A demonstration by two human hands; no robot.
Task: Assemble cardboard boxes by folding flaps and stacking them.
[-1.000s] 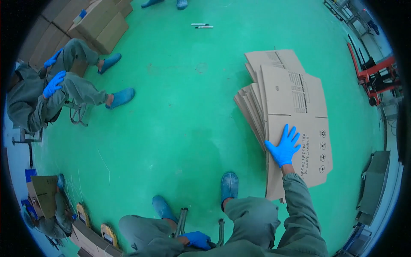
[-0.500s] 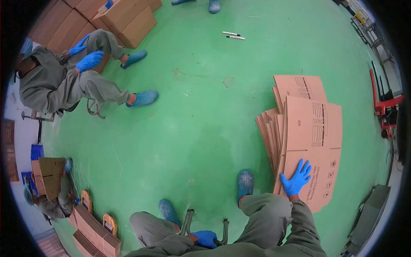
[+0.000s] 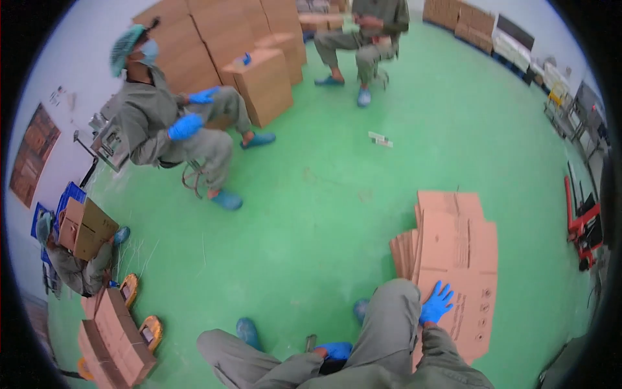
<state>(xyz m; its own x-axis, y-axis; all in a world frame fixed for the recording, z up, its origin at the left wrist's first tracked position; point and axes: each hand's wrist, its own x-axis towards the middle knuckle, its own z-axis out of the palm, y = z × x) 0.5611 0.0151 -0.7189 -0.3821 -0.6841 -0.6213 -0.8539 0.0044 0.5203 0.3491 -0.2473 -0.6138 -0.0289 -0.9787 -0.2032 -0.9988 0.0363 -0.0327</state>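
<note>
On the stack of flattened cartons (image 3: 457, 259), the right hand (image 3: 436, 303) lies open and flat, pressing the top sheet to slide it, while beside that stack the left hand (image 3: 335, 351) rests between the knees, its grasp unclear.

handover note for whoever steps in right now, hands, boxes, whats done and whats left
Right hand: gloved, fingers spread, flat on the top flattened carton, not gripping it.
Left hand: gloved, low between the knees; whether it holds anything cannot be told.
Stack of flattened cartons lies on the green floor at the person's right.
Done: top carton reached.
Left: it is not yet lifted; the whole stack still lies flat.
</note>
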